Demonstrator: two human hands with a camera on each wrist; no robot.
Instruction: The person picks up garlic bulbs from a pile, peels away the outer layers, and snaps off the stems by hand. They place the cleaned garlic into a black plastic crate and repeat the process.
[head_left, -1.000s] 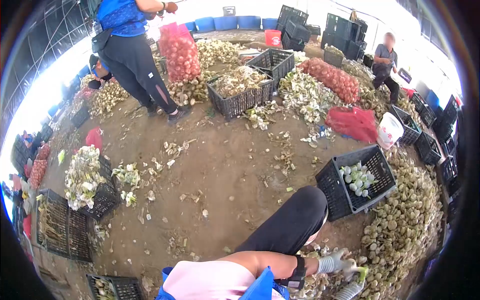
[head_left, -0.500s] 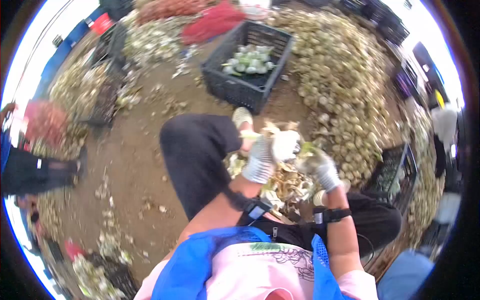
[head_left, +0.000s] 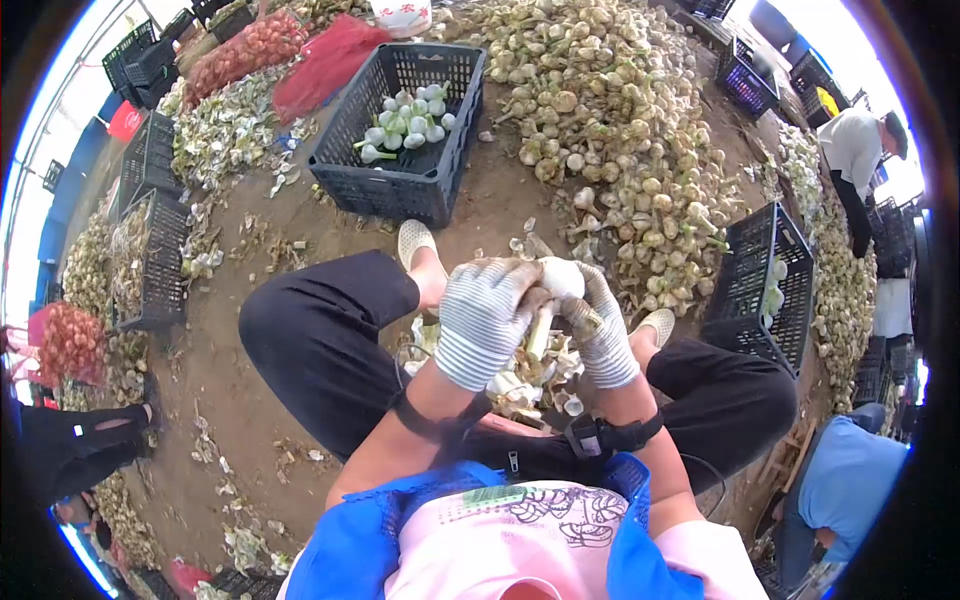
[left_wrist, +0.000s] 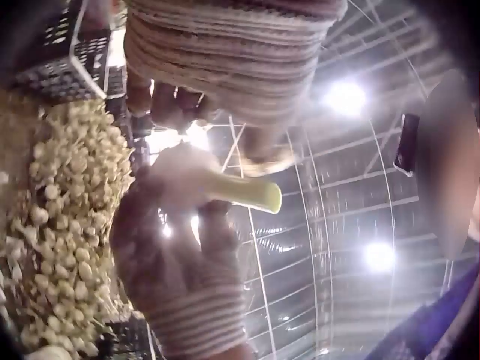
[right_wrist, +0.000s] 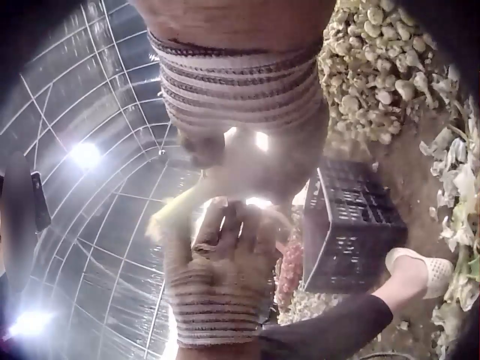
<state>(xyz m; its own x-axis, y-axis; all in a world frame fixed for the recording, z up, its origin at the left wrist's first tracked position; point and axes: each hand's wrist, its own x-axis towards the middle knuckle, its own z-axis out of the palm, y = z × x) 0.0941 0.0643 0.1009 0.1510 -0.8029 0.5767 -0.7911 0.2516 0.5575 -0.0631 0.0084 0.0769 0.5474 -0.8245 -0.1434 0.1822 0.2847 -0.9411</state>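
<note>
Between the two gloved hands is a white garlic bulb [head_left: 562, 278], its pale green stem [head_left: 540, 332] pointing down toward the lap. The left hand [head_left: 486, 318], in a striped glove, curls its fingers round the bulb's left side. On the other side the right hand [head_left: 602, 330] grips the bulb with bent fingers. In the left wrist view the cut stem [left_wrist: 251, 193] sticks out between both gloves; the bulb itself is blurred. The right wrist view shows the stem [right_wrist: 174, 213] at the left of the hands, the bulb mostly hidden by fingers.
Beyond the knees stands a black crate [head_left: 385, 185] holding peeled bulbs [head_left: 410, 122]. A large garlic heap [head_left: 620, 120] lies ahead, and a second crate [head_left: 765, 285] is at the right. Peelings [head_left: 520, 385] lie between the legs. Other people are at both sides.
The head view has turned from the left side of the room to the lap. Both hands have come together round the bulb, which half a second ago was at the left hand, with the right hand apart.
</note>
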